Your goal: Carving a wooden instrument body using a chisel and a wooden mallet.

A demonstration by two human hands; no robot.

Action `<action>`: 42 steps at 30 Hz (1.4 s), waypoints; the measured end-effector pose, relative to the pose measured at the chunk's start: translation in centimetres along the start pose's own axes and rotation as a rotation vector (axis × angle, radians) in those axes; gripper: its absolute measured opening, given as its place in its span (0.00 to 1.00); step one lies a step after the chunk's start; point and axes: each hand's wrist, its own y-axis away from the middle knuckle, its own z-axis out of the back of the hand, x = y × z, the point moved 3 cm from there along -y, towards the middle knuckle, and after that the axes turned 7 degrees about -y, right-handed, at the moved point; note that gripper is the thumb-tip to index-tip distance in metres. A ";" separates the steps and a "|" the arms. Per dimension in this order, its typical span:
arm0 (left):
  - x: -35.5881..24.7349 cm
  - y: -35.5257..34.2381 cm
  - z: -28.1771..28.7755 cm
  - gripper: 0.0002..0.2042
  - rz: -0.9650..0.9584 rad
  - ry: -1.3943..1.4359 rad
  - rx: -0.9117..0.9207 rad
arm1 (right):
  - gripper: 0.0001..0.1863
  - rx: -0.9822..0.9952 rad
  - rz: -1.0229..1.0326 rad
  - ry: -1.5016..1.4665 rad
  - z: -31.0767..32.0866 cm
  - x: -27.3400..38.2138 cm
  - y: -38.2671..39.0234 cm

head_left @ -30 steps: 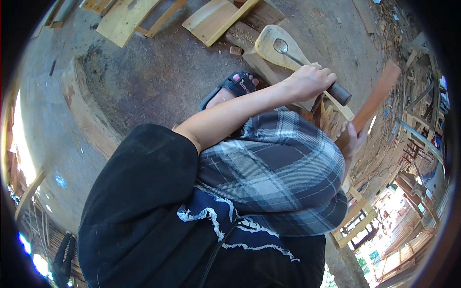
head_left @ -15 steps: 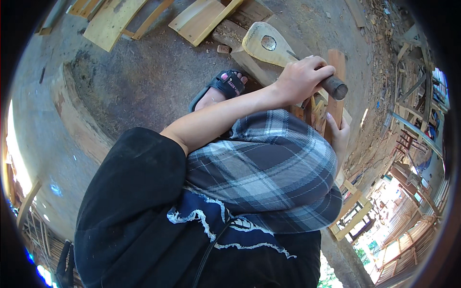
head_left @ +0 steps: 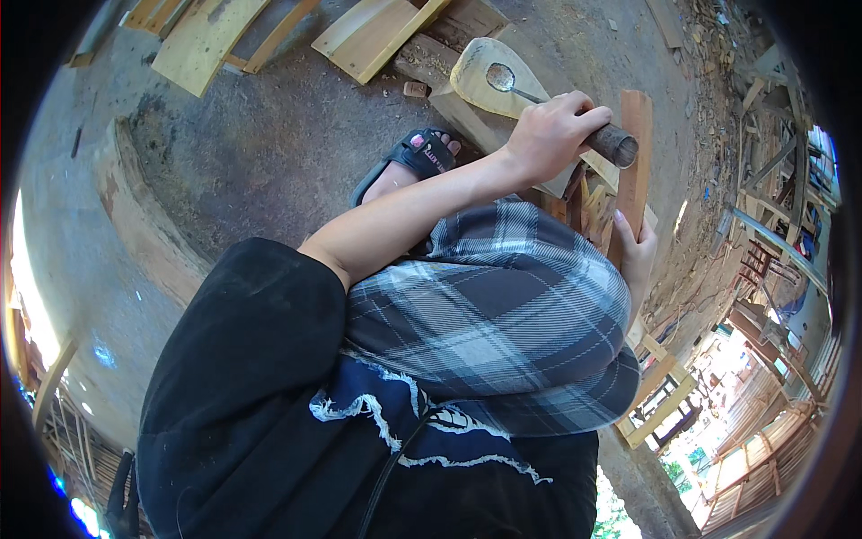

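My left hand (head_left: 552, 135) is closed around the dark round handle (head_left: 617, 144) of a metal tool. The tool's spoon-shaped tip (head_left: 500, 78) rests on a pale paddle-shaped wooden piece (head_left: 469, 85) lying on a beam on the ground. Just right of that hand stands a reddish wooden plank (head_left: 636, 153), nearly upright. My right hand (head_left: 637, 256) grips its lower part and is partly hidden behind my plaid-covered knee (head_left: 503, 305). My foot in a dark sandal (head_left: 417, 157) is planted beside the wooden piece.
Pale boards (head_left: 206, 40) and a wooden panel (head_left: 373, 31) lie on the dirt floor at the top. A long curved timber (head_left: 144, 216) runs along the left. Stacked wooden frames and scraps (head_left: 772, 180) crowd the right side.
The reddish plank has swung from a slant to nearly upright and now sits closer to my left hand. My left hand keeps its hold on the tool, shifted slightly.
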 end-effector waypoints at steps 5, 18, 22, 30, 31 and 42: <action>0.5 0.0 0.1 0.22 -0.010 -0.006 0.008 | 0.24 -0.005 0.013 0.002 0.1 0.1 -0.1; 0.3 -0.2 0.1 0.24 -0.018 -0.006 0.026 | 0.24 0.009 0.016 -0.019 -0.1 -0.2 0.0; 0.3 -0.3 0.1 0.24 -0.010 0.006 0.033 | 0.24 0.002 0.004 -0.016 -0.1 -0.1 0.1; 0.3 -0.1 0.0 0.24 -0.029 0.000 0.019 | 0.24 0.003 0.000 -0.001 0.0 -0.1 0.2; 0.3 -0.1 0.0 0.24 -0.029 0.000 0.019 | 0.24 0.003 -0.003 -0.002 0.0 -0.2 0.1; 0.4 -0.3 -0.1 0.24 -0.045 -0.014 0.021 | 0.25 0.021 0.003 0.008 -0.1 -0.2 0.1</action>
